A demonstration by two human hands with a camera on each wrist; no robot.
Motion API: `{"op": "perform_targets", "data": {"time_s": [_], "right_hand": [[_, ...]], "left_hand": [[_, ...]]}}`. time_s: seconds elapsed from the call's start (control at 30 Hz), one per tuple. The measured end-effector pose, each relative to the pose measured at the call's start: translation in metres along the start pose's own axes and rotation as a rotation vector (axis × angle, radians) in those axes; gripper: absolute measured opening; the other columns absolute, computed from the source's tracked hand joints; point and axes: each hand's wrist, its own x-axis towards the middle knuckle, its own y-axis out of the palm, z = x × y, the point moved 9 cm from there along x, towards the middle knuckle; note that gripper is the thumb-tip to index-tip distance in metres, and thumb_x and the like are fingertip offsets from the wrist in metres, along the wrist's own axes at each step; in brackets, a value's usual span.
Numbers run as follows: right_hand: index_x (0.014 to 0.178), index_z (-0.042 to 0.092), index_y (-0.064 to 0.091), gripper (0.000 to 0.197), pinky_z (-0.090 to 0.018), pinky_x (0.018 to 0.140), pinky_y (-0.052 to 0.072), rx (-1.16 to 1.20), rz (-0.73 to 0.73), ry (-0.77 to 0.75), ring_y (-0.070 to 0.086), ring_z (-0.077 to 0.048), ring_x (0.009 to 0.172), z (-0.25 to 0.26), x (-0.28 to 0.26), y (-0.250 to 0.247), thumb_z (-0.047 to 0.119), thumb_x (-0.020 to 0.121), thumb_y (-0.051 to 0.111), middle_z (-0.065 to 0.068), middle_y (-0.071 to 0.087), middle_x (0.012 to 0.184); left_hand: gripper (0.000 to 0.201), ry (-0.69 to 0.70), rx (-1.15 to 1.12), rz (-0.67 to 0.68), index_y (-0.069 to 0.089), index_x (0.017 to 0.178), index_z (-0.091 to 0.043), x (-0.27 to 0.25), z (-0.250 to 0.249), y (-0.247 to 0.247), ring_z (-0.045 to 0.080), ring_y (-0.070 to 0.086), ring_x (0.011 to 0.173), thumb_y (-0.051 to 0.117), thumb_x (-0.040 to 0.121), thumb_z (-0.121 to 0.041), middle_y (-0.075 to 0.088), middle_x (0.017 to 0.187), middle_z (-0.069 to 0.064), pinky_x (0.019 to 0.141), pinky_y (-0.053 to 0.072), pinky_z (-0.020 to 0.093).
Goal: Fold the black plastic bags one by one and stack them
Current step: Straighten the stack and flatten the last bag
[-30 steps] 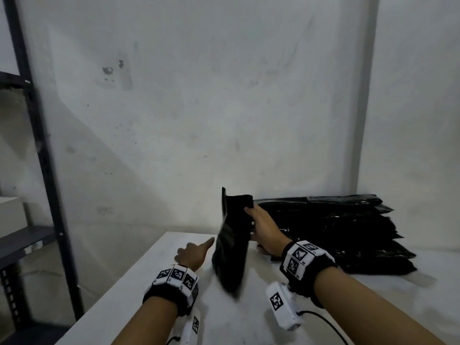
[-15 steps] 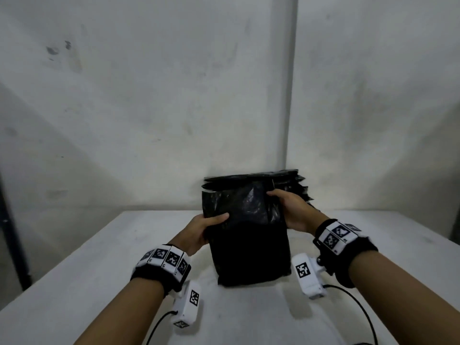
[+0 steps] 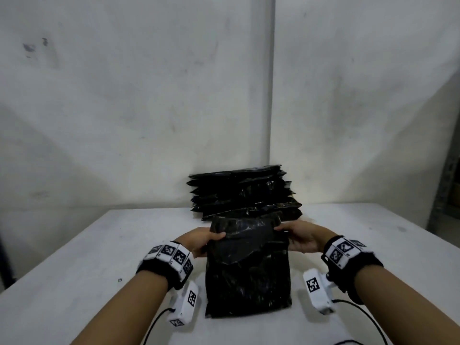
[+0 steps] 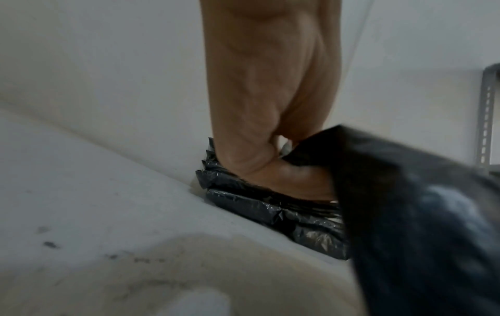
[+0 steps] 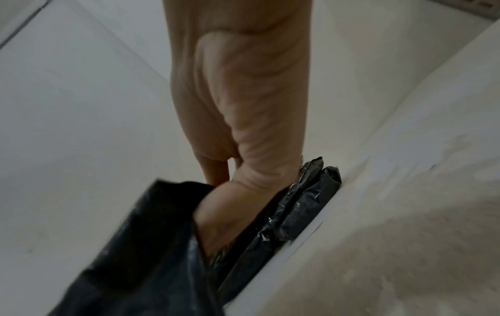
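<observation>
Table (image 3: pixel 74 257) first: white, running from me to the far wall, where the stack of folded bags (image 3: pixel 242 192) sits. Just near of that stack lies the bag (image 3: pixel 249 270) I am working on, its long axis pointing from me toward the stack, its near end flat on the table. My left hand (image 3: pixel 201 241) pinches its far left corner and my right hand (image 3: pixel 301 237) pinches its far right corner, thumbs on top. Both hands are equally close, 1 per side, so I judge the fold should bring the far edge toward me.
</observation>
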Motion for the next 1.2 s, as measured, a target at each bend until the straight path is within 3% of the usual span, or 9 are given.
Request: {"op": "perform_targets", "data": {"time_s": [0.13,0.33,0.53,0.63,0.73,0.9,1.07,1.13,1.2], "right_hand": [[0.099,0.010,0.058,0.015,-0.035,0.064,0.055,-0.188,-0.061,-0.048,0.061,-0.023,0.067,0.009,0.015,0.003,0.017,0.100,0.045,-0.006,0.061,0.083],[0.089,0.017,0.064,0.009,-0.032,0.074,0.049,-0.370,-0.114,-0.138,0.061,-0.022,0.086,0.020,0.033,0.010,0.024,0.094,0.061,-0.005,0.064,0.096],[0.081,0.004,0.063,0.022,-0.021,0.043,0.018,-0.402,-0.261,-0.192,0.024,-0.013,0.047,0.027,0.047,-0.017,0.022,0.084,0.075,-0.006,0.028,0.071],[0.093,0.010,0.053,0.021,-0.016,0.035,0.031,-0.260,-0.214,-0.203,0.047,-0.007,0.041,0.024,0.050,-0.015,0.013,0.085,0.073,-0.006,0.043,0.066],[0.095,0.001,0.059,0.008,-0.016,0.050,0.053,-0.058,-0.152,-0.232,0.070,-0.011,0.064,0.024,0.046,-0.003,0.001,0.089,0.064,-0.011,0.065,0.083],[0.088,0.000,0.059,0.007,-0.024,0.061,0.059,0.134,-0.116,-0.281,0.068,-0.029,0.089,0.029,0.035,-0.004,0.001,0.087,0.066,-0.014,0.063,0.097],[0.079,0.016,0.058,0.018,-0.020,0.046,0.043,-0.129,-0.251,-0.280,0.048,-0.010,0.050,0.030,0.027,-0.018,0.023,0.084,0.074,0.001,0.051,0.069],[0.071,0.018,0.053,0.026,-0.018,0.040,0.034,-0.151,-0.219,-0.291,0.043,-0.007,0.042,0.032,0.025,-0.018,0.027,0.084,0.074,0.001,0.049,0.061],[0.081,0.017,0.059,0.017,-0.016,0.040,0.039,-0.115,-0.176,-0.262,0.053,-0.005,0.048,0.029,0.023,-0.015,0.028,0.086,0.072,-0.001,0.067,0.071]], "left_hand": [[0.020,0.082,0.033,-0.099,0.058,0.110,-0.010,0.012,-0.011,-0.007,0.019,0.060,0.075,0.054,0.097,-0.024,0.061,0.089,0.004,0.058,0.052,0.028],[0.011,0.144,-0.005,-0.197,0.060,0.103,-0.009,0.028,-0.008,-0.024,0.018,0.059,0.069,0.053,0.098,-0.017,0.060,0.080,0.005,0.059,0.051,0.027],[0.014,0.205,0.123,-0.395,0.059,0.087,-0.007,0.025,-0.015,-0.056,0.011,0.045,0.057,0.056,0.096,-0.018,0.055,0.077,0.006,0.052,0.034,0.023],[0.008,0.178,0.017,-0.338,0.058,0.087,-0.004,0.027,-0.011,-0.052,0.004,0.048,0.038,0.057,0.094,-0.009,0.051,0.074,0.006,0.037,0.028,0.015],[0.014,0.144,-0.156,-0.329,0.055,0.107,-0.004,0.023,-0.007,-0.048,0.008,0.062,0.044,0.052,0.095,0.002,0.058,0.092,0.008,0.032,0.026,0.013],[0.013,0.147,-0.326,-0.372,0.057,0.105,-0.004,0.018,-0.008,-0.048,0.015,0.061,0.049,0.055,0.093,0.001,0.055,0.082,0.006,0.033,0.031,0.014],[0.010,0.141,-0.134,-0.419,0.061,0.098,-0.006,0.013,-0.013,-0.054,0.011,0.027,0.035,0.059,0.090,-0.012,0.038,0.062,0.001,0.036,0.018,0.015],[0.007,0.132,-0.182,-0.374,0.061,0.092,-0.007,0.008,-0.015,-0.050,0.008,0.035,0.032,0.056,0.091,-0.011,0.046,0.054,-0.001,0.034,0.022,0.014],[0.011,0.123,-0.244,-0.295,0.061,0.093,-0.006,0.002,-0.015,-0.044,0.011,0.059,0.046,0.053,0.093,-0.012,0.067,0.065,0.001,0.038,0.036,0.015]]}}
